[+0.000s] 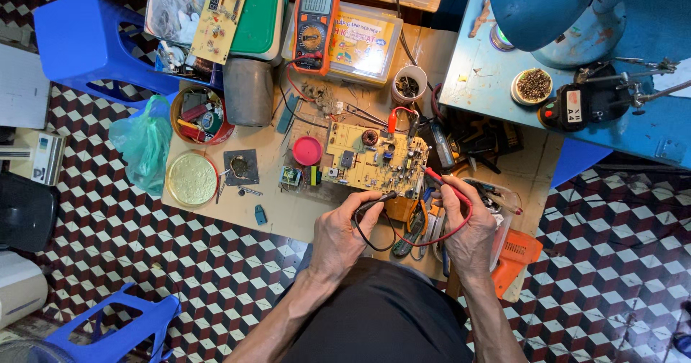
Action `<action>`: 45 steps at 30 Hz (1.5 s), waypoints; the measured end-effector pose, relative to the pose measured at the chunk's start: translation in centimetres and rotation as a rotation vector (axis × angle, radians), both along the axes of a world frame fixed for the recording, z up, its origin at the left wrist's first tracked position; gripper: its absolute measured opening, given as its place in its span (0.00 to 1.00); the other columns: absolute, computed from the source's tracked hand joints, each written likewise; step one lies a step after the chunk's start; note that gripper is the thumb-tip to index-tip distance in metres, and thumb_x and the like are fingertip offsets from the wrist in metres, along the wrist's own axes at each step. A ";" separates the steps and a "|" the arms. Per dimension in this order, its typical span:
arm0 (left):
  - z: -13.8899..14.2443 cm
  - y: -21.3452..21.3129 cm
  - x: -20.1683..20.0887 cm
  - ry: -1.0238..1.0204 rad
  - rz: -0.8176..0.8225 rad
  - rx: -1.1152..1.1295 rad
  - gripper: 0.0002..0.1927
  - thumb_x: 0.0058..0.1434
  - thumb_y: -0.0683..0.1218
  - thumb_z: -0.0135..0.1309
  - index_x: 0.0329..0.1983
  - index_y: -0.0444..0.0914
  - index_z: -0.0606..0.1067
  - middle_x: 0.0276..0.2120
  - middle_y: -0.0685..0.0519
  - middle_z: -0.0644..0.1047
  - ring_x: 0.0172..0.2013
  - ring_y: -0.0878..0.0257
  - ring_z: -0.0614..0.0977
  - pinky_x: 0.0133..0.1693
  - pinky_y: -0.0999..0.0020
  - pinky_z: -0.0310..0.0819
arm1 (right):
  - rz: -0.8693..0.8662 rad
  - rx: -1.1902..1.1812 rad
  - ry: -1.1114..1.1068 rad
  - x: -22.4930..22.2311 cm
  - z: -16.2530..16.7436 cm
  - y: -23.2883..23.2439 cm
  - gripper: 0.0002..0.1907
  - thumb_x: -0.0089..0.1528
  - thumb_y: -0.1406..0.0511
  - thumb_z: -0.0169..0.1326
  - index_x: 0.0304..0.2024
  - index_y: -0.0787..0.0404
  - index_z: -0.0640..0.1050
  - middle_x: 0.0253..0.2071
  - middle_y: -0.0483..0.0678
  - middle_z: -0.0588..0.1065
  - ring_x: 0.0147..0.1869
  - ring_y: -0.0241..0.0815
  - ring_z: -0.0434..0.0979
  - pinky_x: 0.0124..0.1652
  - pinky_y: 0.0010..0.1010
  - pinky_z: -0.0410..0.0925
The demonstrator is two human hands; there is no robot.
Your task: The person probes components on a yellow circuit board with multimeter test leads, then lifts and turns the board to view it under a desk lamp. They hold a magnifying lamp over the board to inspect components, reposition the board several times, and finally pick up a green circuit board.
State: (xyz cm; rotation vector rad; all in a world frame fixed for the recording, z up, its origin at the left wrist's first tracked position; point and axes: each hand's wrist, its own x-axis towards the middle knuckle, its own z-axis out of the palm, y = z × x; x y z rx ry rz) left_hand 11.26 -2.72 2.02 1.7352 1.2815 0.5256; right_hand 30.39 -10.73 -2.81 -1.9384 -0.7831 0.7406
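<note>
We held the black probe pinched in the left hand and the red probe pinched in the right hand, each grip pressed together around its probe, both tips at the near edge of the yellow circuit board. The board lay flat at mid-desk, just right of a pink round lid. The orange multimeter stood at the far side, well apart from both hands.

The circuit board lies on the desk. Behind it stands the multimeter; left of it, the round lid, with two open tins farther left; right of it, the lamp base.
</note>
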 end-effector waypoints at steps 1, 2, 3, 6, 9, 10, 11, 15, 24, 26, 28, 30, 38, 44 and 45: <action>0.0 0.0 0.0 -0.004 0.002 0.011 0.11 0.65 0.48 0.58 0.48 0.41 0.80 0.25 0.51 0.83 0.24 0.65 0.86 0.24 0.69 0.77 | 0.010 0.017 0.005 0.0 0.1 0.0 0.15 0.70 0.62 0.52 0.55 0.61 0.79 0.40 0.48 0.82 0.42 0.33 0.82 0.41 0.24 0.75; 0.0 -0.1 0.0 -0.006 0.002 0.017 0.11 0.65 0.48 0.58 0.48 0.41 0.80 0.25 0.51 0.83 0.24 0.65 0.86 0.24 0.69 0.77 | 0.020 0.034 0.010 0.0 0.2 0.0 0.15 0.70 0.62 0.52 0.55 0.61 0.79 0.40 0.48 0.82 0.43 0.33 0.82 0.41 0.24 0.75; 0.0 -0.1 0.0 -0.008 0.002 0.023 0.11 0.65 0.48 0.58 0.48 0.41 0.80 0.25 0.51 0.83 0.24 0.65 0.86 0.24 0.69 0.77 | 0.030 0.050 0.015 0.0 0.3 0.0 0.15 0.70 0.62 0.51 0.55 0.61 0.79 0.40 0.48 0.82 0.43 0.33 0.82 0.41 0.23 0.75; 0.0 -0.1 0.1 0.001 -0.002 -0.023 0.11 0.65 0.48 0.58 0.48 0.41 0.80 0.24 0.53 0.83 0.23 0.66 0.85 0.22 0.70 0.76 | 0.013 -0.011 0.021 0.0 0.3 0.0 0.15 0.70 0.62 0.52 0.55 0.60 0.79 0.39 0.48 0.82 0.40 0.34 0.82 0.38 0.25 0.74; 0.0 -0.1 0.0 -0.023 -0.008 0.000 0.11 0.65 0.48 0.57 0.48 0.41 0.80 0.24 0.53 0.83 0.23 0.67 0.85 0.22 0.71 0.76 | 0.023 0.012 0.017 0.0 0.2 0.0 0.14 0.70 0.62 0.51 0.55 0.60 0.79 0.40 0.48 0.82 0.41 0.34 0.83 0.39 0.24 0.76; 0.0 -0.1 0.0 -0.038 -0.010 0.026 0.11 0.66 0.47 0.58 0.48 0.40 0.80 0.25 0.53 0.83 0.24 0.67 0.85 0.23 0.71 0.76 | 0.014 0.026 0.018 0.0 0.1 0.0 0.15 0.70 0.62 0.51 0.55 0.61 0.79 0.40 0.49 0.82 0.42 0.34 0.83 0.40 0.24 0.76; -0.1 -0.1 0.0 -0.015 -0.006 0.003 0.11 0.65 0.47 0.58 0.48 0.40 0.80 0.24 0.53 0.83 0.23 0.67 0.85 0.22 0.70 0.76 | 0.005 0.040 0.019 -0.1 0.0 0.0 0.15 0.70 0.62 0.52 0.55 0.61 0.79 0.40 0.49 0.82 0.43 0.34 0.83 0.41 0.24 0.76; -0.1 -0.1 -0.1 0.017 -0.001 -0.005 0.11 0.65 0.48 0.58 0.48 0.41 0.80 0.22 0.53 0.82 0.21 0.66 0.84 0.21 0.69 0.74 | -0.011 0.032 0.059 -0.2 -0.4 -0.1 0.15 0.69 0.62 0.51 0.55 0.62 0.78 0.41 0.49 0.82 0.43 0.35 0.84 0.43 0.24 0.77; 0.2 -0.3 0.0 0.005 -0.022 -0.014 0.11 0.64 0.48 0.58 0.49 0.42 0.80 0.23 0.53 0.83 0.22 0.65 0.85 0.21 0.68 0.75 | 0.010 0.028 0.076 -0.5 -0.3 0.0 0.14 0.70 0.63 0.51 0.55 0.62 0.78 0.40 0.50 0.82 0.43 0.35 0.84 0.43 0.24 0.77; 0.2 -0.3 0.0 0.007 -0.021 -0.010 0.11 0.64 0.47 0.59 0.48 0.42 0.80 0.23 0.52 0.82 0.22 0.64 0.85 0.22 0.67 0.75 | 0.001 0.055 0.089 -0.7 -0.2 0.1 0.15 0.70 0.63 0.51 0.55 0.63 0.78 0.41 0.50 0.82 0.44 0.35 0.84 0.43 0.24 0.77; 0.2 -0.4 -0.1 0.009 -0.022 -0.005 0.10 0.64 0.47 0.59 0.48 0.42 0.80 0.22 0.50 0.82 0.23 0.63 0.86 0.23 0.66 0.75 | 0.004 0.064 0.087 -0.9 0.0 0.2 0.15 0.70 0.63 0.51 0.55 0.63 0.78 0.42 0.50 0.82 0.44 0.35 0.83 0.43 0.24 0.77; 0.2 -0.5 -0.3 0.020 -0.025 -0.043 0.11 0.63 0.47 0.59 0.48 0.42 0.80 0.22 0.49 0.81 0.22 0.61 0.85 0.23 0.65 0.75 | 0.017 0.058 0.070 -0.9 0.2 0.2 0.15 0.70 0.63 0.51 0.56 0.63 0.78 0.42 0.49 0.82 0.44 0.35 0.83 0.43 0.24 0.76; -3.2 -1.0 -3.1 0.077 -0.120 0.043 0.10 0.62 0.47 0.59 0.47 0.43 0.79 0.27 0.46 0.83 0.28 0.53 0.86 0.27 0.60 0.78 | -0.019 0.118 0.081 -0.6 1.3 -1.1 0.15 0.70 0.63 0.52 0.55 0.63 0.78 0.40 0.49 0.82 0.43 0.34 0.82 0.44 0.22 0.76; -7.8 -0.7 -6.4 0.302 -0.093 0.008 0.08 0.63 0.49 0.58 0.45 0.46 0.80 0.23 0.41 0.80 0.28 0.42 0.83 0.29 0.51 0.75 | 0.101 -0.101 0.076 -1.9 2.1 -4.1 0.15 0.67 0.64 0.53 0.54 0.61 0.80 0.37 0.50 0.82 0.37 0.35 0.82 0.36 0.24 0.76; -8.3 -0.5 -7.0 0.307 -0.075 0.019 0.08 0.63 0.48 0.57 0.46 0.46 0.80 0.23 0.40 0.79 0.28 0.41 0.82 0.29 0.50 0.74 | 0.135 -0.132 0.062 -2.4 2.2 -4.3 0.15 0.66 0.64 0.53 0.54 0.61 0.80 0.36 0.50 0.83 0.36 0.36 0.82 0.35 0.25 0.75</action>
